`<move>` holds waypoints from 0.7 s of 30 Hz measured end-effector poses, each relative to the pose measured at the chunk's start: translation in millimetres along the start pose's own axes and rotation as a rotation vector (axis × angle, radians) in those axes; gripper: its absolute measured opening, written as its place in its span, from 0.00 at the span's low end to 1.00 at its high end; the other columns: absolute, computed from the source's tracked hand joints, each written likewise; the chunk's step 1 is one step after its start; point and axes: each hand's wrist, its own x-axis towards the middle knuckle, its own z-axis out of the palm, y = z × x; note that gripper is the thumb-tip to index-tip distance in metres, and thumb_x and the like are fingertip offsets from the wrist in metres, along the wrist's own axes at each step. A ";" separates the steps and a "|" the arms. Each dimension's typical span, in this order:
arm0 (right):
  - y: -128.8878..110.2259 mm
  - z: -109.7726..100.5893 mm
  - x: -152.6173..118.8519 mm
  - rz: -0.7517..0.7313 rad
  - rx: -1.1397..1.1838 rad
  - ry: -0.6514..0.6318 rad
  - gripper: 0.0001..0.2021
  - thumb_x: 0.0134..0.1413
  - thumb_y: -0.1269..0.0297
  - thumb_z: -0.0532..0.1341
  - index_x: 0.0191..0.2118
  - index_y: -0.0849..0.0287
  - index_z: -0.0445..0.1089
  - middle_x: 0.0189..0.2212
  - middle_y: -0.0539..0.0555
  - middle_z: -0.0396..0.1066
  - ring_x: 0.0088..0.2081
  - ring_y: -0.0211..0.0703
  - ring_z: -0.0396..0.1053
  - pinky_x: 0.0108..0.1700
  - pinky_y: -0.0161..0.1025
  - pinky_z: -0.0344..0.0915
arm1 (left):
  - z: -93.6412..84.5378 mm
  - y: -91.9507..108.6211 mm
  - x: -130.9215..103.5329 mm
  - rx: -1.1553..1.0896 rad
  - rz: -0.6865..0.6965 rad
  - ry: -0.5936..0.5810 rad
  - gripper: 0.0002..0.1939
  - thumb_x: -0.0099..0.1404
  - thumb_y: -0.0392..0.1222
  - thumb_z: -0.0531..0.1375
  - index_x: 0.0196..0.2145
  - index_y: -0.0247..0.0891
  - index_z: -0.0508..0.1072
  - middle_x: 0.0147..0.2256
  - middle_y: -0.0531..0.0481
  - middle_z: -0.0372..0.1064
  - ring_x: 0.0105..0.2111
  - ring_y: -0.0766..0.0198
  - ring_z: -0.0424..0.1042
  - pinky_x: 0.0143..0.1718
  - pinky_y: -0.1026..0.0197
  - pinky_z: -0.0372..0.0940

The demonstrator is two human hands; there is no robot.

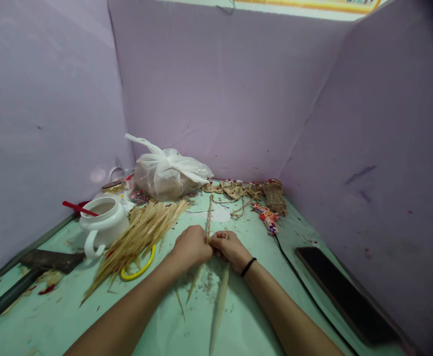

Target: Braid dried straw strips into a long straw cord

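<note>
A thin braid of straw-like strips (209, 215) runs away from me along the table's middle. Its near end is pinched between the fingers of my left hand (192, 247) and my right hand (232, 248), which meet side by side. Loose flat ends hang toward me from under the hands, among them one wide pale strip (221, 301). Both hands are closed; the fingertips are partly hidden. To the left lies a bundle of dry straw-like strips (146, 225), partly over a yellow loop-shaped handle (138, 272).
Left stand a white ceramic pot (107, 225) holding a red stick and a dark-headed tool (53, 259). Behind are a tied white plastic bag (170, 173) and braided pieces (240, 189). Right lie a patterned object (267, 217) with a black cord and a phone (342, 291). Walls enclose the table.
</note>
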 end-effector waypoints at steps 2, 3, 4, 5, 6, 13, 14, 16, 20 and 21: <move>1.9 0.1 1.1 0.010 0.044 0.003 0.05 0.32 0.74 0.52 0.13 0.62 0.58 0.07 0.44 0.53 0.13 0.28 0.49 0.17 0.30 0.42 | 8.2 12.7 -11.9 0.065 -0.020 0.059 0.12 0.48 0.41 0.54 0.28 0.33 0.73 0.27 0.41 0.68 0.30 0.59 0.67 0.28 0.64 0.56; 3.1 0.1 1.9 0.015 0.061 0.008 0.05 0.32 0.74 0.52 0.14 0.62 0.58 0.08 0.44 0.53 0.13 0.28 0.49 0.17 0.29 0.43 | 12.1 18.1 -17.4 0.093 -0.012 0.080 0.12 0.49 0.40 0.54 0.30 0.33 0.73 0.28 0.40 0.68 0.32 0.58 0.67 0.30 0.63 0.57; 4.4 -0.1 2.7 0.018 0.076 0.012 0.04 0.31 0.74 0.52 0.14 0.62 0.59 0.08 0.44 0.53 0.13 0.28 0.49 0.17 0.29 0.43 | 15.2 22.3 -21.8 0.112 0.005 0.098 0.13 0.50 0.38 0.53 0.32 0.33 0.73 0.29 0.40 0.69 0.33 0.58 0.68 0.32 0.63 0.57; 5.5 -0.5 3.4 0.017 0.090 0.014 0.03 0.31 0.75 0.52 0.15 0.62 0.59 0.08 0.43 0.53 0.13 0.28 0.49 0.17 0.29 0.43 | 16.8 24.9 -24.7 0.122 0.026 0.109 0.13 0.50 0.36 0.53 0.32 0.32 0.73 0.29 0.40 0.69 0.33 0.58 0.68 0.32 0.64 0.57; 6.3 -1.0 3.8 0.014 0.102 0.010 0.03 0.31 0.75 0.53 0.15 0.63 0.59 0.09 0.43 0.53 0.14 0.27 0.49 0.18 0.29 0.43 | 16.8 25.7 -25.8 0.117 0.050 0.110 0.12 0.49 0.35 0.53 0.31 0.32 0.73 0.29 0.40 0.69 0.33 0.59 0.68 0.32 0.64 0.57; 0.7 -6.4 0.7 0.053 0.105 -0.082 0.04 0.33 0.72 0.54 0.15 0.62 0.59 0.08 0.42 0.52 0.12 0.26 0.43 0.16 0.30 0.38 | -6.9 -3.0 7.7 -0.452 -0.152 -0.001 0.08 0.50 0.37 0.53 0.20 0.31 0.69 0.16 0.50 0.63 0.14 0.71 0.58 0.16 0.68 0.49; 0.0 -6.9 0.2 0.059 0.106 -0.093 0.04 0.33 0.72 0.55 0.15 0.62 0.59 0.08 0.42 0.52 0.11 0.25 0.42 0.16 0.30 0.37 | -7.3 -6.6 12.3 -0.598 -0.225 -0.041 0.07 0.50 0.36 0.52 0.21 0.31 0.68 0.16 0.51 0.63 0.12 0.73 0.56 0.14 0.69 0.48; -0.5 -7.5 -0.2 0.060 0.126 -0.111 0.04 0.34 0.71 0.55 0.16 0.62 0.59 0.08 0.43 0.54 0.11 0.25 0.43 0.16 0.30 0.37 | -3.7 -10.4 17.9 -0.833 -0.322 -0.188 0.06 0.50 0.33 0.52 0.21 0.30 0.67 0.17 0.50 0.64 0.11 0.74 0.54 0.12 0.70 0.46; 0.7 -8.5 1.4 0.056 0.135 -0.143 0.04 0.34 0.70 0.56 0.16 0.62 0.59 0.09 0.45 0.58 0.12 0.26 0.47 0.16 0.30 0.38 | 6.7 -10.5 20.7 -1.033 -0.345 -0.418 0.03 0.48 0.31 0.54 0.20 0.29 0.66 0.16 0.49 0.63 0.13 0.74 0.58 0.13 0.71 0.50; 1.0 -9.0 2.0 0.048 0.122 -0.149 0.05 0.34 0.70 0.56 0.16 0.62 0.59 0.09 0.44 0.56 0.12 0.26 0.46 0.15 0.29 0.38 | 7.7 -10.2 21.2 -1.024 -0.344 -0.403 0.03 0.47 0.31 0.54 0.19 0.29 0.66 0.15 0.50 0.62 0.12 0.74 0.57 0.13 0.71 0.51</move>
